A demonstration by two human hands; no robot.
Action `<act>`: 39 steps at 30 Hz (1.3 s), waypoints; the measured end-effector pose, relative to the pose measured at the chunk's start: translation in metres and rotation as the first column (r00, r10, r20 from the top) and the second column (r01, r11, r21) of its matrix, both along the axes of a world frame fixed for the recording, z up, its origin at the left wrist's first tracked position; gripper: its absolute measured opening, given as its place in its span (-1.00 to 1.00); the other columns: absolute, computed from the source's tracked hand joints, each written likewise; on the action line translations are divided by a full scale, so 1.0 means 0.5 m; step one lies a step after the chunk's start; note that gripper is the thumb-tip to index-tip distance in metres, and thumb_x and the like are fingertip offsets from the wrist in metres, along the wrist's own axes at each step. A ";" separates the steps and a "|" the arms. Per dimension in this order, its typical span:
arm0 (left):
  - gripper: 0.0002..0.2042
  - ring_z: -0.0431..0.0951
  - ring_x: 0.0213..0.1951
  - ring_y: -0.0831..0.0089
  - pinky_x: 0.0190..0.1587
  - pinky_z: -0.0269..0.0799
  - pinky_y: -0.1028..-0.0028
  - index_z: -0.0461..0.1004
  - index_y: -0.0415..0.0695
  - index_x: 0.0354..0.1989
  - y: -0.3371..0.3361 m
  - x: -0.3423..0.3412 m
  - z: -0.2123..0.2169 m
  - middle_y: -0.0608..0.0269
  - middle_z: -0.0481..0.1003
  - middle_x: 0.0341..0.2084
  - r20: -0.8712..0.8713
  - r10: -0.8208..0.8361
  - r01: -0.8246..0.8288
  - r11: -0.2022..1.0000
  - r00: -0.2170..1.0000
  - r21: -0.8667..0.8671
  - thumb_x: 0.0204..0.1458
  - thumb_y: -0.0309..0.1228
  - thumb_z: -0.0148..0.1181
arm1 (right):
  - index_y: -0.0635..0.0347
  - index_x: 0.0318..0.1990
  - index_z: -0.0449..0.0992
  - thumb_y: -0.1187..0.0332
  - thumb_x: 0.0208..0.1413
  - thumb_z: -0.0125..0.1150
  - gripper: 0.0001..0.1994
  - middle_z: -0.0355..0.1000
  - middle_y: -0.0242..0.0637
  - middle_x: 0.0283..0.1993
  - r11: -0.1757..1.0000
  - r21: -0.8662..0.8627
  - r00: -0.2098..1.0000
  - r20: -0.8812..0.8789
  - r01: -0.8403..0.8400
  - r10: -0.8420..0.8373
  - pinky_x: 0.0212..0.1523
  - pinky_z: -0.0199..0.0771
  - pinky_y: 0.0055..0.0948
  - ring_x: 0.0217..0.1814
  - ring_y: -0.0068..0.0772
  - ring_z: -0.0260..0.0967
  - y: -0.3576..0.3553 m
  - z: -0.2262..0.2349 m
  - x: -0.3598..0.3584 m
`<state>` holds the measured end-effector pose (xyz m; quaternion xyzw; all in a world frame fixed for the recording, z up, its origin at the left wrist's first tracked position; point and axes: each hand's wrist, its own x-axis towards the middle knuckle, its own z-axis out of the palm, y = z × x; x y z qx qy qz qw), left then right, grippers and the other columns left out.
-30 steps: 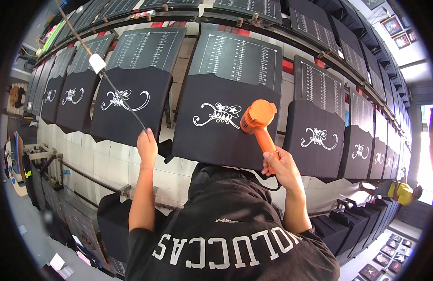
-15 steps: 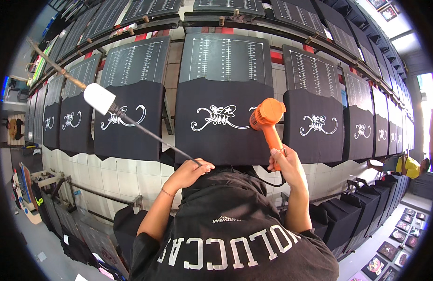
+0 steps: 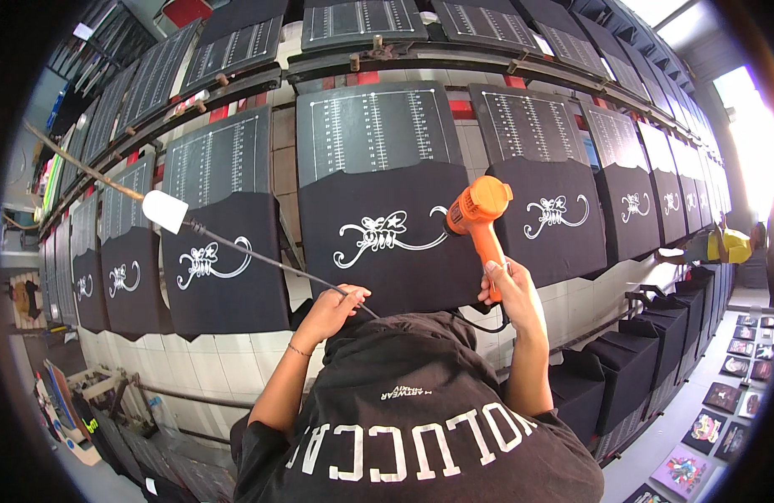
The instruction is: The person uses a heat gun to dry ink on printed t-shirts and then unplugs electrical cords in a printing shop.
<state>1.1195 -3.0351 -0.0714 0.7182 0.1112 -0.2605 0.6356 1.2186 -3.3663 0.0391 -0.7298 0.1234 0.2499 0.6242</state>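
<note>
An orange hot-air gun is gripped by its handle in my right hand. Its round head is over the right part of a white line print on a black cloth panel, which lies on the board in front of me. My left hand, closed near my waist, pinches a dark power cord. That cord runs up and left to a white plug connector, from which a brownish cable continues toward the far left.
Boards with white ruled scales carry black cloths with the same print on both sides. A metal rail runs behind them, with more boards beyond. Black-covered boards stand at right. A person in yellow is farther right.
The view has turned, so the boards and prints sit lower and tilted. The cord and connector have shifted a little left and down. Both hands keep their holds.
</note>
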 end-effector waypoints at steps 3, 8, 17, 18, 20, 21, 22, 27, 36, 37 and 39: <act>-0.64 0.56 -0.01 0.16 0.13 0.46 0.25 0.54 -0.22 0.08 0.051 0.025 0.023 0.07 0.54 -0.11 0.189 -0.386 0.297 0.879 0.903 0.373 0.20 -0.25 0.22 | 0.24 -0.19 0.47 0.19 0.32 0.14 -0.74 0.40 -0.43 -0.45 0.999 -0.036 1.000 0.026 0.016 -0.015 -0.47 0.40 -0.61 -0.50 -0.60 0.43 0.018 -0.002 0.002; -0.43 0.23 0.34 -0.10 0.37 0.18 0.11 0.31 -0.21 0.30 0.090 0.055 -0.064 -0.09 0.26 0.31 0.463 -0.424 -0.100 0.644 0.778 0.758 0.11 -0.31 0.25 | 0.23 -0.19 0.47 0.17 0.32 0.14 -0.73 0.41 -0.42 -0.45 0.998 -0.024 0.998 0.013 0.064 -0.064 -0.47 0.41 -0.61 -0.50 -0.60 0.43 0.032 -0.004 0.014; -0.29 -0.05 0.49 -0.06 0.49 -0.19 0.00 0.04 -0.34 0.44 0.013 0.172 -0.180 -0.13 0.02 0.46 0.433 -0.421 -0.166 0.537 0.797 0.827 0.34 0.03 -0.19 | 0.19 -0.23 0.43 0.09 0.33 0.11 -0.69 0.41 -0.39 -0.44 0.998 -0.041 0.999 0.024 0.044 -0.043 -0.46 0.40 -0.61 -0.49 -0.58 0.43 0.059 -0.009 0.044; -0.29 -0.05 0.50 -0.06 0.49 -0.19 0.01 0.04 -0.34 0.44 0.004 0.180 -0.182 -0.13 0.02 0.46 0.435 -0.427 -0.171 0.529 0.793 0.831 0.34 0.03 -0.20 | 0.19 -0.23 0.43 0.09 0.33 0.11 -0.69 0.41 -0.39 -0.44 0.998 -0.054 0.999 0.022 0.041 -0.040 -0.46 0.40 -0.60 -0.48 -0.58 0.43 0.064 -0.005 0.046; -0.29 -0.05 0.50 -0.04 0.49 -0.19 0.00 0.03 -0.32 0.45 -0.009 0.186 -0.185 -0.12 0.01 0.47 0.432 -0.448 -0.172 0.513 0.783 0.841 0.35 0.05 -0.24 | 0.20 -0.21 0.44 0.09 0.33 0.11 -0.68 0.41 -0.40 -0.44 0.996 -0.090 0.999 0.028 0.023 -0.021 -0.45 0.40 -0.59 -0.48 -0.58 0.43 0.082 -0.001 0.048; -0.29 -0.06 0.50 -0.04 0.49 -0.18 0.00 0.03 -0.32 0.45 -0.011 0.185 -0.187 -0.12 0.01 0.47 0.433 -0.454 -0.163 0.520 0.778 0.839 0.35 0.05 -0.25 | 0.20 -0.20 0.45 0.09 0.34 0.11 -0.68 0.41 -0.40 -0.44 0.998 -0.055 1.000 0.019 0.022 -0.021 -0.45 0.40 -0.60 -0.48 -0.58 0.43 0.082 -0.003 0.051; -0.29 -0.06 0.50 -0.04 0.49 -0.18 0.00 0.03 -0.32 0.45 -0.014 0.183 -0.190 -0.12 0.01 0.47 0.435 -0.461 -0.154 0.529 0.774 0.835 0.35 0.05 -0.25 | 0.21 -0.19 0.45 0.09 0.34 0.11 -0.68 0.41 -0.40 -0.44 1.000 -0.021 1.000 0.010 0.021 -0.021 -0.45 0.40 -0.60 -0.49 -0.59 0.43 0.078 -0.003 0.056; -0.28 -0.05 0.50 -0.04 0.49 -0.14 0.01 0.05 -0.32 0.44 -0.014 0.149 -0.187 -0.11 0.03 0.46 0.416 -0.571 -0.064 0.534 0.708 0.843 0.34 0.05 -0.21 | 0.22 -0.16 0.45 0.11 0.34 0.12 -0.69 0.42 -0.41 -0.44 0.998 -0.054 1.000 0.013 -0.024 0.024 -0.46 0.40 -0.62 -0.49 -0.62 0.43 0.096 -0.007 0.049; -0.31 -0.07 0.50 -0.02 0.50 -0.19 0.06 0.04 -0.36 0.44 0.046 0.274 -0.181 -0.12 0.01 0.47 0.437 -0.508 -0.137 0.522 0.743 0.842 0.33 -0.05 -0.12 | 0.27 -0.15 0.48 0.19 0.33 0.14 -0.72 0.41 -0.43 -0.45 1.000 0.005 1.000 -0.008 -0.006 0.006 -0.46 0.43 -0.61 -0.50 -0.61 0.43 0.086 -0.003 0.058; -0.31 -0.07 0.50 -0.02 0.51 -0.19 0.06 0.04 -0.36 0.43 0.049 0.293 -0.184 -0.12 0.01 0.47 0.443 -0.506 -0.152 0.517 0.740 0.842 0.33 -0.05 -0.12 | 0.27 -0.15 0.48 0.19 0.33 0.14 -0.72 0.41 -0.43 -0.45 1.000 -0.009 1.000 -0.003 -0.002 0.002 -0.46 0.43 -0.61 -0.50 -0.61 0.43 0.089 -0.003 0.058; -0.32 -0.07 0.50 -0.02 0.51 -0.19 0.07 0.04 -0.37 0.43 0.048 0.305 -0.187 -0.12 0.01 0.47 0.443 -0.507 -0.162 0.505 0.739 0.848 0.33 -0.06 -0.12 | 0.26 -0.16 0.48 0.19 0.33 0.14 -0.73 0.41 -0.42 -0.45 0.999 -0.037 1.000 0.007 0.006 -0.006 -0.46 0.43 -0.61 -0.50 -0.61 0.43 0.095 -0.002 0.060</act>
